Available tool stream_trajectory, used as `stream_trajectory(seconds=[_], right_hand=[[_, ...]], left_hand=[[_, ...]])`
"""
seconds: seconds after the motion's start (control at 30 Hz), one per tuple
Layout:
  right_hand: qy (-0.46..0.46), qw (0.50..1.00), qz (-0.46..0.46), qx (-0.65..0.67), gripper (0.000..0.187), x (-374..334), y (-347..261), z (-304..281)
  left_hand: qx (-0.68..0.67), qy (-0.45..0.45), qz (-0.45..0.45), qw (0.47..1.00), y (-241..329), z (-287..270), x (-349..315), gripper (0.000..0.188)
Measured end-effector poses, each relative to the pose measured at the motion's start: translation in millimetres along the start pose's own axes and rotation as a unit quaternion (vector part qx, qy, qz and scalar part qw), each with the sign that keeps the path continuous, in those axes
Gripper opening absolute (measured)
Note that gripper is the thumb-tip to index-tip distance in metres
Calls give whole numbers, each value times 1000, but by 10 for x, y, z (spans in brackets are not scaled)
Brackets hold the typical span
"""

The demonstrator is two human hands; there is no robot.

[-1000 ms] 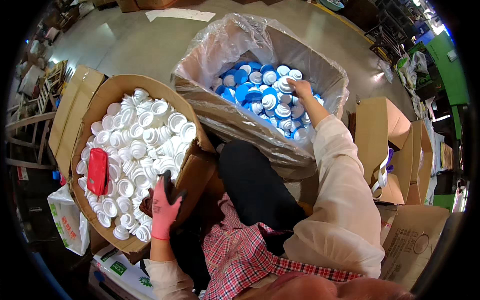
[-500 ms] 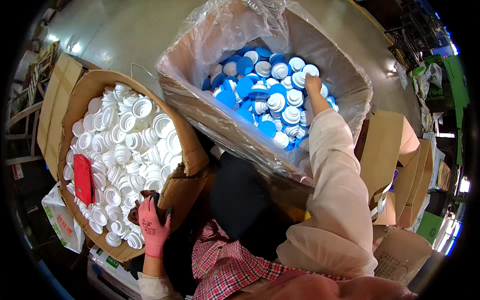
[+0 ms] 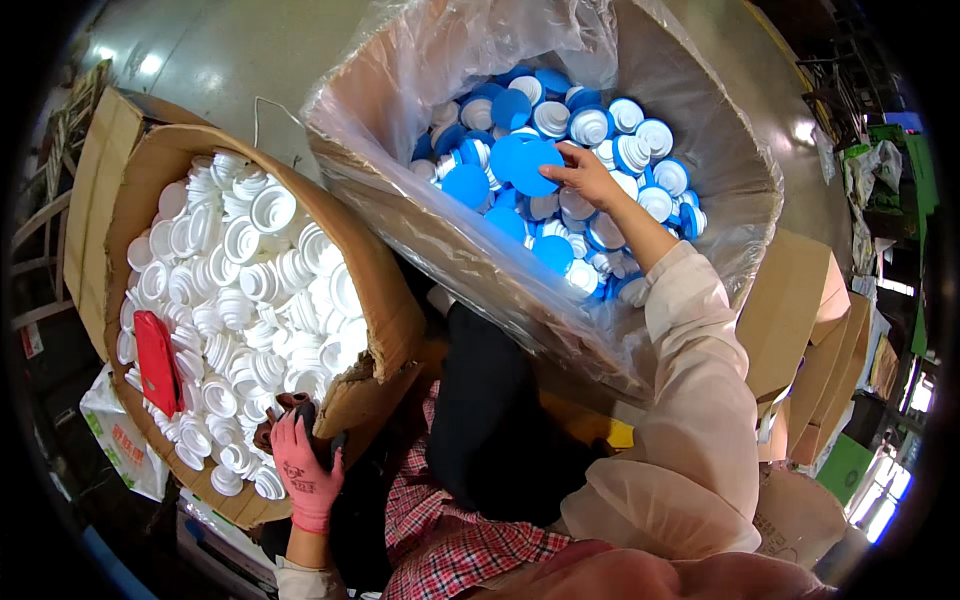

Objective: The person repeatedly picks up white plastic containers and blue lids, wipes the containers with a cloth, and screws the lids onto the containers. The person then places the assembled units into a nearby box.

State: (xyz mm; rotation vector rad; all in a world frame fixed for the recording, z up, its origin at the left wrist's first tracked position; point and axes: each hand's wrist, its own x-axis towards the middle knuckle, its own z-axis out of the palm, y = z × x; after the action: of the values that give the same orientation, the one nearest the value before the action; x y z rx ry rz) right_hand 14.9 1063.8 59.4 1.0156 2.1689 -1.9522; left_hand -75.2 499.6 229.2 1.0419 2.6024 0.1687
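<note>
My bare right hand [image 3: 590, 178] is over the large plastic-lined carton [image 3: 370, 215]. Its thumb and fingers pinch the edge of a round blue-faced lid [image 3: 537, 165]. Under and around it lie many lids [image 3: 590, 126] with blue flat faces and white stepped rings. My left hand [image 3: 305, 470], in a pink glove with dark fingertips, is at the near corner of the other carton [image 3: 395, 300]. Its fingers are curled by a crumpled brown object [image 3: 283, 412]; whether they grip it is hidden. White stepped plastic pieces [image 3: 240, 310] fill that carton.
A red pouch [image 3: 158, 362] lies on the white pieces. Folded cardboard cartons [image 3: 790, 310] stand to the right of the lined carton. A white printed bag [image 3: 125, 435] is beside the left carton. My dark-clothed knee [image 3: 490, 410] is between the two cartons.
My right hand has moved left from the far right of the lids toward the middle and now pinches a blue-faced lid. The left hand stays by the brown object. The view has shifted slightly.
</note>
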Motion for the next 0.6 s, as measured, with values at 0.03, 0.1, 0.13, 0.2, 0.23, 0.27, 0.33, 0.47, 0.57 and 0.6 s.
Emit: stream_trajectory(seconds=[0.03, 0.1, 0.13, 0.2, 0.23, 0.27, 0.33, 0.47, 0.57, 0.6], right_hand=[[-16, 1000, -1, 22, 51, -16, -1, 7], [-18, 998, 16, 63, 49, -53, -5, 47], [-29, 995, 22, 88, 47, -62, -10, 68], [-27, 994, 25, 103, 44, -71, -11, 117], [-29, 993, 25, 113, 42, -66, -7, 136], [-32, 991, 25, 127, 40, -57, 3, 162], [-44, 988, 29, 145, 41, -32, 31, 210], [-24, 993, 54, 98, 49, 17, 106, 327], [10, 998, 56, 12, 54, 52, 183, 416], [14, 999, 46, -6, 54, 67, 218, 452]], left_hand=[[-2, 1, 0, 1000, -5, 2, 7, 76], [-3, -5, 10, 1000, -15, 6, 15, 76], [-2, -5, 12, 1000, -19, 8, 15, 76], [1, -4, 14, 1000, -25, 11, 16, 75], [2, -3, 15, 1000, -26, 11, 16, 75], [2, 0, 17, 1000, -25, 12, 17, 75], [4, -4, 17, 1000, -20, 8, 18, 75], [-4, -14, 8, 1000, -9, -4, 22, 74], [2, -9, 10, 1000, -7, -4, 23, 74], [4, -8, 13, 1000, -7, 1, 27, 73]])
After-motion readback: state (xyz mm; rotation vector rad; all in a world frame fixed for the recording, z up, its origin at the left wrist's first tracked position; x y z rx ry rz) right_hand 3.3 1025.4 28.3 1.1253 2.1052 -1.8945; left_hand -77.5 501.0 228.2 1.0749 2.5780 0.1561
